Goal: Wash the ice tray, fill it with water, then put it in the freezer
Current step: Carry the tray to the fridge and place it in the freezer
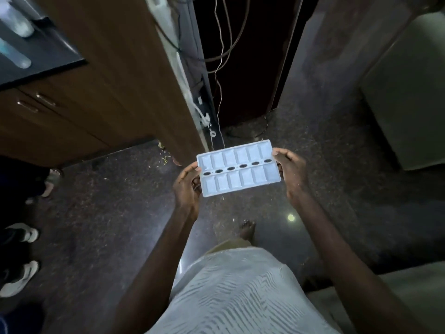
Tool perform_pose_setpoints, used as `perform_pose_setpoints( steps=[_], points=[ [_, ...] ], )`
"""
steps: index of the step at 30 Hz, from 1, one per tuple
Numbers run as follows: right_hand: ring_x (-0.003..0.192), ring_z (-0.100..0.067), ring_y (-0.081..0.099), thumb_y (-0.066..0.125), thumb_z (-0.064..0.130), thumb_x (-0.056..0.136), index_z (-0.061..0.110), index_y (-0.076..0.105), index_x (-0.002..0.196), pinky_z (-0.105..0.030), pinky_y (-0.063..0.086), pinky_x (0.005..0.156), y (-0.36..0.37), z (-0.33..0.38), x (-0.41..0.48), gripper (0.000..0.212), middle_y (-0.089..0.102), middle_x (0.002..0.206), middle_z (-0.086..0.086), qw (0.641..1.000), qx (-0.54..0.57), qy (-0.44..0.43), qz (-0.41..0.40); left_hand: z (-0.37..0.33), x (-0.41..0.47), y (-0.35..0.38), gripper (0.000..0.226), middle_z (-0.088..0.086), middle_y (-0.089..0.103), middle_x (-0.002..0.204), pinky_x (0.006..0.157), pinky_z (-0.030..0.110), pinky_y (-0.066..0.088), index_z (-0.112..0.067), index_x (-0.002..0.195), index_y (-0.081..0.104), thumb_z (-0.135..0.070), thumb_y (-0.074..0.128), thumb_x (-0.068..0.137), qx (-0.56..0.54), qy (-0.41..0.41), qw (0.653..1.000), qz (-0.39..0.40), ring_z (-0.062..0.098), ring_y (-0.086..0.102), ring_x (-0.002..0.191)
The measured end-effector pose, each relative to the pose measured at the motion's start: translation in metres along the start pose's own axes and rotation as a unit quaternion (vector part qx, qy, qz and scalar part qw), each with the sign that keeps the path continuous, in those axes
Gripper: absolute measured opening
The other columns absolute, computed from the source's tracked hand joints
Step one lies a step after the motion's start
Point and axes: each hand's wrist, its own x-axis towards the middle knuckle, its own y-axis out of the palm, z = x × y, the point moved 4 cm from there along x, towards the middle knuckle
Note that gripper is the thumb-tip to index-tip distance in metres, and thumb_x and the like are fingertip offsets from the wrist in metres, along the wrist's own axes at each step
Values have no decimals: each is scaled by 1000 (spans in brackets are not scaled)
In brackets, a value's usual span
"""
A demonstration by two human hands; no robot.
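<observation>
Tray point(238, 168) out in front of the body, above the dark speckled floor point(108, 225), held at both short ends. Left hand point(189, 186) clamped on the near-left end, thumb on the rim, fingers curled beneath; right hand point(292, 172) gripping the far-right end the same way. Looks like a carrying step, so keep it dead level, elbows soft, short paces. Mind the bare foot point(246, 229) below and the loose cables point(221, 68) dangling ahead beside the wooden cabinet point(108, 80). Worth sliding the fingertips further under the base instead of squeezing the rim alone, thin plastic being likely to flex and tip. Now the tray itself: two rows of six pockets, with a line of six dark oval holes down the middle. Water in those pockets or not? Impossible to tell: pale, dull surfaces, no glint or ripple to go on. Bottles point(16, 27) on the black counter point(48, 56) at upper left, contents too blurred to call. Pale boxy unit point(404, 92) off to the right, possibly the fridge, though not certain. Shoes point(21, 278) at the left edge, well apart from the tray.
</observation>
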Motion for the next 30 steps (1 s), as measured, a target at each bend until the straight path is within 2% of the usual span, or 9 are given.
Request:
perform_pose_setpoints(
  steps=[2, 5, 10, 14, 18, 23, 27, 30],
  points=[
    [67, -2, 65, 69, 15, 95, 3, 74, 110, -20, 51, 59, -11, 17, 26, 19, 75, 93, -5, 1000, -1, -4, 1, -2, 10, 29, 25, 12, 75, 105, 81, 38, 54, -12, 115, 71, -9, 68, 91, 4, 1, 1000, -5, 22, 70, 86],
    [65, -1, 64, 69, 15, 95, 4, 75, 108, -19, 51, 58, -27, 38, 61, 18, 74, 90, -3, 1000, 2, -1, 4, -8, 19, 73, 23, 9, 75, 99, 75, 34, 55, -11, 113, 71, -7, 67, 91, 4, 9, 1000, -12, 19, 70, 80],
    [73, -5, 68, 71, 18, 94, 7, 76, 107, -21, 53, 64, -57, 64, 123, 18, 77, 95, -4, 1000, 2, 2, 10, -12, 35, 145, 17, 6, 74, 93, 72, 32, 54, -12, 106, 71, -5, 67, 91, 6, 24, 999, -23, 17, 67, 76],
    [68, -2, 67, 70, 16, 94, 8, 76, 106, -20, 52, 60, -84, 92, 174, 16, 76, 91, -2, 1000, -1, -1, 27, -6, 50, 203, 20, 9, 73, 96, 79, 38, 50, -11, 108, 72, -8, 69, 89, 0, 30, 999, -41, 21, 64, 81],
    [68, -4, 67, 70, 16, 94, 7, 76, 105, -21, 52, 60, -116, 121, 232, 16, 76, 89, -1, 998, -3, -6, 61, 5, 63, 267, 18, 1, 75, 85, 67, 29, 55, -12, 106, 72, -6, 67, 90, -19, 48, 996, -66, 16, 66, 72],
    [71, -5, 68, 68, 13, 94, 5, 76, 105, -19, 52, 62, -161, 160, 301, 16, 77, 92, -3, 996, -6, -11, 85, 21, 71, 357, 13, -1, 75, 79, 65, 27, 57, -12, 101, 70, -5, 66, 91, -49, 59, 993, -89, 14, 67, 70],
    [77, -8, 71, 68, 15, 94, 10, 78, 103, -22, 54, 64, -199, 187, 357, 15, 79, 95, -2, 995, -32, -19, 95, 39, 86, 419, 20, 8, 71, 90, 73, 34, 53, -9, 108, 71, -9, 70, 89, -60, 61, 992, -93, 19, 61, 76],
    [76, -6, 72, 68, 15, 94, 10, 78, 101, -20, 54, 64, -226, 205, 396, 14, 79, 92, 1, 996, -34, -20, 85, 52, 103, 464, 34, 8, 68, 87, 69, 33, 51, -1, 119, 69, -12, 70, 87, -56, 47, 994, -82, 15, 59, 69]
  ],
)
